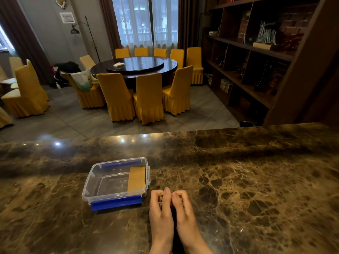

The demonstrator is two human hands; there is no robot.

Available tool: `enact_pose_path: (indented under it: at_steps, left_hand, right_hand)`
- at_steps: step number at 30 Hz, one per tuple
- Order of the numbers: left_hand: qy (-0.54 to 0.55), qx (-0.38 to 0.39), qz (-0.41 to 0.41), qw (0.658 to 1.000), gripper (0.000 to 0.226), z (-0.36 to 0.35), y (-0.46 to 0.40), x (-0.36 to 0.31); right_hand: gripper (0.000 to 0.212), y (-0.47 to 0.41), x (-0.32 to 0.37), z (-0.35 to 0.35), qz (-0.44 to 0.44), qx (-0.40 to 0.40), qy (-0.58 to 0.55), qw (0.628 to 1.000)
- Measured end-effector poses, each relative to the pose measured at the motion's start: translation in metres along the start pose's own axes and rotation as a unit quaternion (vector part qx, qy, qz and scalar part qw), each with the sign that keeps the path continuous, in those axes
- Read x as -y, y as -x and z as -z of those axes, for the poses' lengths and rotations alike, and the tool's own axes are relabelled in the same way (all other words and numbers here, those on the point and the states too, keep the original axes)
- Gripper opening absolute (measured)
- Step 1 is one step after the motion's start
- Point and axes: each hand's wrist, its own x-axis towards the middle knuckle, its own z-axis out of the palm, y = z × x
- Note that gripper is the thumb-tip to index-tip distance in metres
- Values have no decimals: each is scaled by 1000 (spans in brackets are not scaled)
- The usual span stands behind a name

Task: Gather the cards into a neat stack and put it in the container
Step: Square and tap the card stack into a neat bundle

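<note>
A clear plastic container point(88, 187) with blue clips sits open on the brown marble counter, left of my hands. A tan rectangular piece point(136, 178) leans inside it against its right wall. My left hand point(161, 208) and my right hand point(183, 208) are pressed together just right of the container's near corner, both closed around a small stack of cards point(161, 199). Only a patterned sliver of the stack shows between my fingers; the rest is hidden.
The marble counter point(247, 180) stretches wide to the right and left. Its far edge runs across the middle of the view. Beyond it are a round dining table with yellow chairs and a wooden shelf unit at the right.
</note>
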Motion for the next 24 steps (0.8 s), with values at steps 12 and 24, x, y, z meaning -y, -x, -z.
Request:
enact_pose_path:
  at_steps: [12, 24]
  left_hand:
    - [-31, -19, -20, 999, 31, -6, 3, -4]
    - [24, 41, 14, 999, 43, -3, 1, -13]
  right_hand:
    - [27, -2, -8, 3, -28, -16, -76, 997]
    - [45, -4, -10, -1, 4, -48, 0, 999]
